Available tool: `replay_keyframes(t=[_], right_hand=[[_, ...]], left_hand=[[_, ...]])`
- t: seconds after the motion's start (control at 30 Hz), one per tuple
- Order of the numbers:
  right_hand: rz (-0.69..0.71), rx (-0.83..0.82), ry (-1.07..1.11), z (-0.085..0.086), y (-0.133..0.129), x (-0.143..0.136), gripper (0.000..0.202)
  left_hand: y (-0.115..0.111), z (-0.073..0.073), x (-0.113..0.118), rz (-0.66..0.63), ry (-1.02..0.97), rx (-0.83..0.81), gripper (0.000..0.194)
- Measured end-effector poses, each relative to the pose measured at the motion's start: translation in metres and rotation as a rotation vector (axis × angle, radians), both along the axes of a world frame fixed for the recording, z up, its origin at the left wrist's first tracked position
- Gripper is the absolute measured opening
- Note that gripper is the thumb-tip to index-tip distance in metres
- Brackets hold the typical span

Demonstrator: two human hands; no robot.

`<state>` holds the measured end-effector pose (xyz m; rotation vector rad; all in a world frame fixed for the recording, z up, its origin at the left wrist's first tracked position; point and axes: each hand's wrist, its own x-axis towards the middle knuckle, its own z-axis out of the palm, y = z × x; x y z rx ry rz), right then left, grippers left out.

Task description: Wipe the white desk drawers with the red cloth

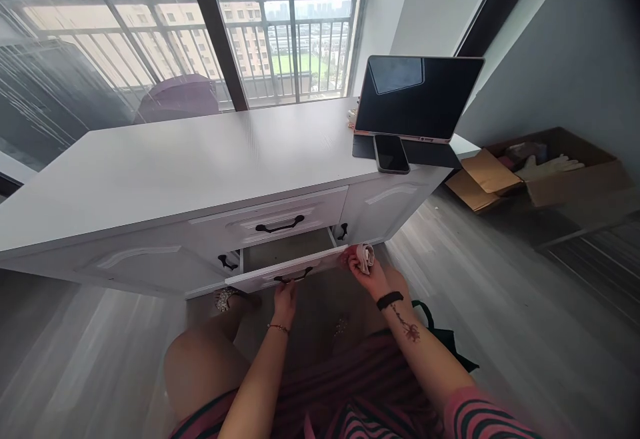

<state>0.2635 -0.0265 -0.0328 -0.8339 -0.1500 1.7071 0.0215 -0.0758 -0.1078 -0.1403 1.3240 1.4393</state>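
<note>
My left hand [285, 298] is closed on the dark handle [293, 276] of the lower middle drawer [260, 282], which stands pulled partly out of the white cabinet [165, 166]. What shows of the drawer's inside looks bare. A rolled, pale pink cloth [365, 258] is in my right hand [370, 279], near the drawer's right front corner. Above the open drawer is a shut one with a dark handle [280, 224].
A tablet [417, 98] stands at the cabinet top's right end, with a phone [391, 154] before it. An open cardboard box [575, 182] holding gloves sits on the floor at right. Windows rise behind the cabinet; my knees flank the drawer.
</note>
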Motion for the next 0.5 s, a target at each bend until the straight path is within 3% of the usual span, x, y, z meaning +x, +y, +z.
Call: replay_keyframes(t=[0.13, 0.23, 0.5], right_hand=[[-0.133, -0.007, 0.068, 0.025, -0.014, 0.01, 0.017], [-0.043, -0.003, 0.089, 0.036, -0.028, 0.01, 0.02], [0.125, -0.221, 0.325, 0.016, -0.076, -0.032, 0.016]], left_hand=[[0.002, -0.001, -0.002, -0.007, 0.007, 0.014, 0.026], [0.006, 0.0, -0.003, -0.003, 0.014, 0.012, 0.029], [0.049, 0.004, -0.007, 0.005, 0.016, -0.023, 0.033]])
